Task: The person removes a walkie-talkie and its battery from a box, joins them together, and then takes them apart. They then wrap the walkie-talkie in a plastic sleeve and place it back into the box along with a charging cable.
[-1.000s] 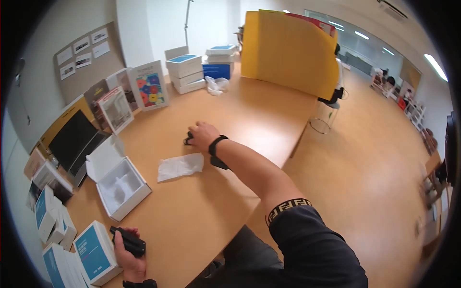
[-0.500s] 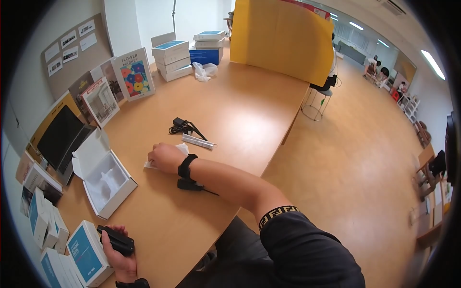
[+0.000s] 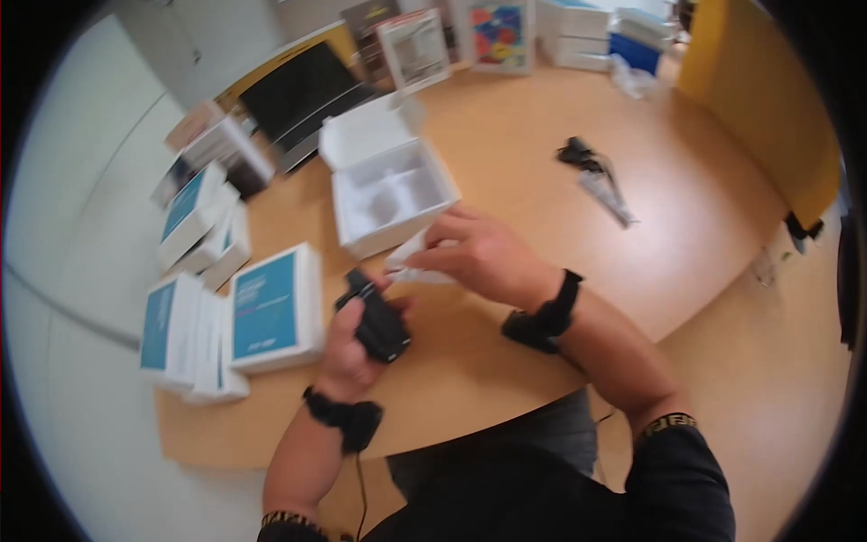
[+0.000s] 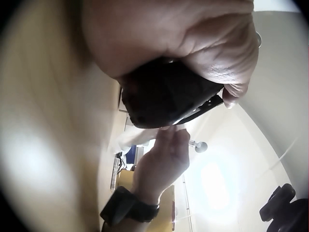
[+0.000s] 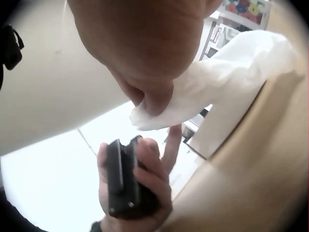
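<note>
My left hand grips a black handheld device with a clip-like flap along one side, seen closely in the right wrist view. Its fingers wrap the device's sides, and the thumb lies along it. Just to the right, my right hand pinches a thin white wrapping sheet between thumb and fingers. The sheet hangs loosely close beside the device. Behind both hands stands an open white box, its lid tipped back and a moulded white insert inside.
A black adapter with coiled cable and a silvery strip lie on the table at right. White-and-blue boxes stand at left. Farther back are a laptop, standing books and a yellow partition.
My right hand let go of the cable by the adapter, picked up the white sheet from the table and brought it left to the device. The head view has turned left.
</note>
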`<control>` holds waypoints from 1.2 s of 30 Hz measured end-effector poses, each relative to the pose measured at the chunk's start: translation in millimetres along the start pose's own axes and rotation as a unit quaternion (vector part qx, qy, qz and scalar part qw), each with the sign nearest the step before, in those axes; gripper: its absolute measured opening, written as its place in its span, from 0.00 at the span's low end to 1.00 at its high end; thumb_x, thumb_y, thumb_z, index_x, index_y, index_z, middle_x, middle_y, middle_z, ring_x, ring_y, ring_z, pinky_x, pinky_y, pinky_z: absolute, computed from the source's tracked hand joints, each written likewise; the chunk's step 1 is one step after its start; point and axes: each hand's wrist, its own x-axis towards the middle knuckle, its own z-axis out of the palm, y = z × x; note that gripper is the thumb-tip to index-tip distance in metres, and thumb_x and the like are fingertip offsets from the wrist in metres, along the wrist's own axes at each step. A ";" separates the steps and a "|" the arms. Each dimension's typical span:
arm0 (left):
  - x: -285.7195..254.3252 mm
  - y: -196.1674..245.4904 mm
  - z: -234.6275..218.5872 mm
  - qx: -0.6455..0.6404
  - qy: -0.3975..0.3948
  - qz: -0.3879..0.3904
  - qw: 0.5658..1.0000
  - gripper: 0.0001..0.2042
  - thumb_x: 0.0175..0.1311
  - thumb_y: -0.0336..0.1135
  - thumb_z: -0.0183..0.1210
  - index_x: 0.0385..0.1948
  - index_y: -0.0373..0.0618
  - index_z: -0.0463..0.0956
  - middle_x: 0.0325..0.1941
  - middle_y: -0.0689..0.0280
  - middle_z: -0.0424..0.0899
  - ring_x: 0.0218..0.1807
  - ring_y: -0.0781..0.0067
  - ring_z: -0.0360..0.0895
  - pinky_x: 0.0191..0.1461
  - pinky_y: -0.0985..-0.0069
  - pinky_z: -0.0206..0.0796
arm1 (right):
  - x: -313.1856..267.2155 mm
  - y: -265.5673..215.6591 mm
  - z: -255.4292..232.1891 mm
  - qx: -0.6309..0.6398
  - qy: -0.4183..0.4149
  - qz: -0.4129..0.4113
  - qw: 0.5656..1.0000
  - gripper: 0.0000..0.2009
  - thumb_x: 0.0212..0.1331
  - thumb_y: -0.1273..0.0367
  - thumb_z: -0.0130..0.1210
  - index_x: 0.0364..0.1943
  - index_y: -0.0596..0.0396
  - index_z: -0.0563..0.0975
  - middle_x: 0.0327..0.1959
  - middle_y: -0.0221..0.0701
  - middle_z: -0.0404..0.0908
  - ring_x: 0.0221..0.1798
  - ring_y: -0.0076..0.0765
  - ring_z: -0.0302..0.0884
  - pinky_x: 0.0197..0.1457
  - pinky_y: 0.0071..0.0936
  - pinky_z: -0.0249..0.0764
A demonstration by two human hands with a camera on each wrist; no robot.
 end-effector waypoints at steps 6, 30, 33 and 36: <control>2.6 2.2 2.5 0.044 0.011 -0.031 0.998 0.24 0.70 0.50 0.54 0.60 0.44 0.68 0.57 0.57 0.77 0.57 0.58 0.78 0.59 0.66 0.73 | 4.1 -17.2 21.5 0.045 0.025 0.036 0.998 0.06 0.52 0.71 0.65 0.34 0.47 0.83 0.31 0.25 0.79 0.41 0.36 0.77 0.42 0.32 0.77; -0.3 7.1 7.1 0.060 0.003 -0.020 0.998 0.27 0.64 0.43 0.61 0.60 0.34 0.69 0.54 0.57 0.78 0.51 0.59 0.81 0.54 0.68 0.74 | -17.5 -19.1 30.2 0.188 0.101 0.196 0.957 0.06 0.52 0.76 0.68 0.32 0.51 0.84 0.43 0.29 0.83 0.46 0.37 0.79 0.47 0.32 0.78; -1.8 9.8 7.5 0.020 -0.008 -0.007 1.000 0.28 0.64 0.44 0.60 0.61 0.34 0.68 0.58 0.60 0.76 0.51 0.59 0.81 0.53 0.68 0.75 | -18.8 -15.2 28.6 0.162 0.109 0.214 0.957 0.05 0.53 0.75 0.68 0.32 0.50 0.85 0.43 0.28 0.83 0.45 0.37 0.79 0.47 0.31 0.78; 0.1 7.5 1.4 0.020 -0.005 -0.032 0.999 0.33 0.64 0.49 0.60 0.65 0.36 0.64 0.66 0.59 0.72 0.51 0.57 0.81 0.52 0.68 0.76 | -22.2 -9.1 29.2 0.143 0.099 0.212 0.962 0.05 0.53 0.75 0.68 0.31 0.49 0.85 0.44 0.28 0.83 0.45 0.36 0.79 0.47 0.30 0.78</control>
